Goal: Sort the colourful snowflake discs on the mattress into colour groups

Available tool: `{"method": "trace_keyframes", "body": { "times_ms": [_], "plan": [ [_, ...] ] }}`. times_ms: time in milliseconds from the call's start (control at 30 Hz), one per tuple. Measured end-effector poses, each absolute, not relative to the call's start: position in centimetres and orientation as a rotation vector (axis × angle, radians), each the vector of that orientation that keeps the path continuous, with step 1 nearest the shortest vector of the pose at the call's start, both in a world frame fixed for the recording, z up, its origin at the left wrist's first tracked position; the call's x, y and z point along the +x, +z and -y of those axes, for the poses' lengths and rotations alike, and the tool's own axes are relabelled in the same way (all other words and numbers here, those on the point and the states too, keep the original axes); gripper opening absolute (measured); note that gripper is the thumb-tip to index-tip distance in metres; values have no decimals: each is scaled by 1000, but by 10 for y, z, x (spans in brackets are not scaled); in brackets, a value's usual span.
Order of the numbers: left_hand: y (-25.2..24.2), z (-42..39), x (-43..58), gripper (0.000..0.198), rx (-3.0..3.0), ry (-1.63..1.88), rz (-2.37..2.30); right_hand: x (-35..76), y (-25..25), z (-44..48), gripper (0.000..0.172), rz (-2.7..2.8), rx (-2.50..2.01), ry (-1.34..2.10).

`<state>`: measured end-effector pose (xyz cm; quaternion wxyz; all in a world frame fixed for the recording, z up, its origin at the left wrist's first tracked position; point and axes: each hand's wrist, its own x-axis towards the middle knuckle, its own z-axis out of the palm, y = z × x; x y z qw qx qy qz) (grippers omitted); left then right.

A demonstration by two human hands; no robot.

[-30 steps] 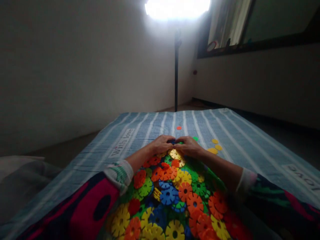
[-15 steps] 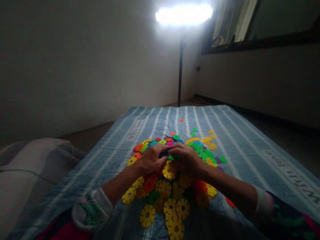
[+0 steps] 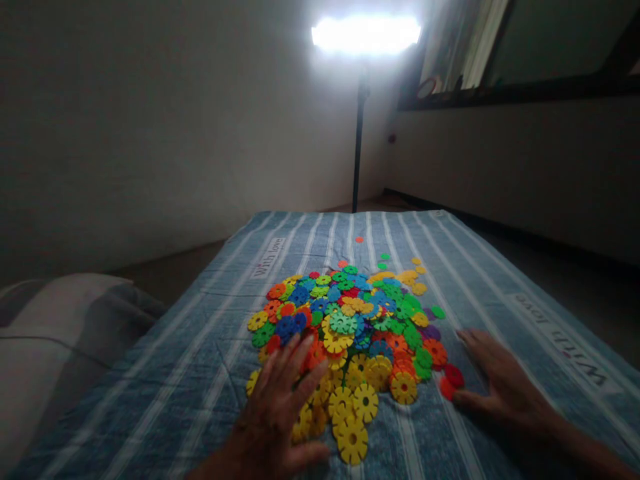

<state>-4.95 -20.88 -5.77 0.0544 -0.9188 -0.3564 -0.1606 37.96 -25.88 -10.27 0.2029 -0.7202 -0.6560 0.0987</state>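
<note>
A heap of notched plastic snowflake discs (image 3: 345,323) in yellow, green, blue, orange and red spreads over the striped cloth. My left hand (image 3: 280,407) lies open over the near left part of the heap, fingers spread across yellow and orange discs, holding nothing that I can see. Beside the heap's right edge, my right hand (image 3: 500,387) is open with thumb and fingers apart. Its thumb is at two red discs (image 3: 451,381); whether it touches them I cannot tell. Several yellow discs (image 3: 352,440) trail toward me at the front.
Blue-and-white striped cloth (image 3: 200,347) with printed words covers the low surface. A bright lamp (image 3: 366,35) on a dark stand rises beyond the far edge. Pale bedding (image 3: 75,333) with a thin cord lies on the left. A few loose discs (image 3: 384,257) are scattered at the back.
My hands were together over the middle of the heap and have parted. The left came back toward me and opened; the right moved out to the right and opened, uncovering the discs.
</note>
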Motion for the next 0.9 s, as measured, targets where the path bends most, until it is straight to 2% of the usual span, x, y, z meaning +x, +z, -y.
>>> {"method": "trace_keyframes", "body": {
  "times_ms": [133,267,367,533,600,700,800,900],
  "plan": [
    [-62,211,-21,93,-2806,-408,987,330,-104,233,89,1883,-1804,292],
    [-54,192,-1,67,-2703,-508,1038,265,-95,186,73,1821,-1563,280],
    [-57,182,-1,50,-2569,-623,1076,226,-86,168,74,1784,-1353,328],
    [-66,166,-21,47,-2407,-765,1235,207,-49,154,69,1883,-1087,460],
    [-65,158,-29,52,-2378,-791,1296,224,-31,138,60,1901,-1186,457],
    [-60,155,-34,61,-2289,-891,1346,265,-14,100,49,1817,-1732,255],
    [-56,168,-27,73,-2304,-922,1277,290,-9,62,56,1792,-2245,225],
    [-59,190,-12,75,-2529,-826,1025,279,-10,39,64,1878,-2313,300]
  ]
}}
